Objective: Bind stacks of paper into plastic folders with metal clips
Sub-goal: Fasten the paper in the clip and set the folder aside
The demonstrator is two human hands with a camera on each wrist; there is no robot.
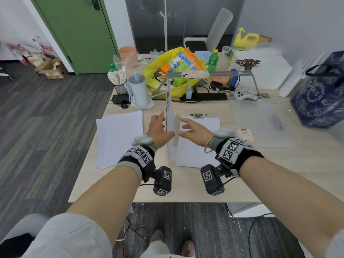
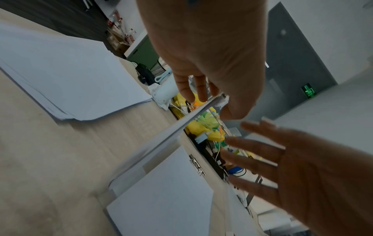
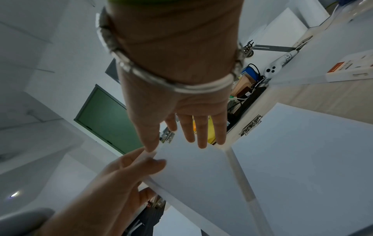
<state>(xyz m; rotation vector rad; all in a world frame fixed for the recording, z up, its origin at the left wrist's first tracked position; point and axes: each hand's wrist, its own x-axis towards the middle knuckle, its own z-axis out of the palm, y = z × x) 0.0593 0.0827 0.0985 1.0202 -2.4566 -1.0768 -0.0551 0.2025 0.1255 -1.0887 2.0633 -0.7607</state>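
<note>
Paper (image 1: 170, 125) stands upright on edge at mid-bench, and I'm looking almost straight down its top edge from the head view. My left hand (image 1: 158, 130) holds it, thumb on the near face and fingers (image 2: 182, 89) curled round the far side, pinching the sheets (the right wrist view shows that thumb plainly). My right hand (image 1: 194, 130) hovers just beside the sheet's right face, fingers (image 2: 252, 146) spread and straight; whether the tips touch the paper I cannot tell. A metal clip (image 3: 167, 135) sits at the raised sheets' far end. Under my right hand lies a flat stack (image 1: 199, 144) on the bench (image 1: 186, 187), with a second clip (image 1: 198, 115) at its far edge. Another stack (image 1: 119, 138) lies to the left, apart from the rest. A clear folder (image 1: 260, 123) lies flat to the right, a small red-and-white box (image 1: 245, 134) at its near left corner.
</note>
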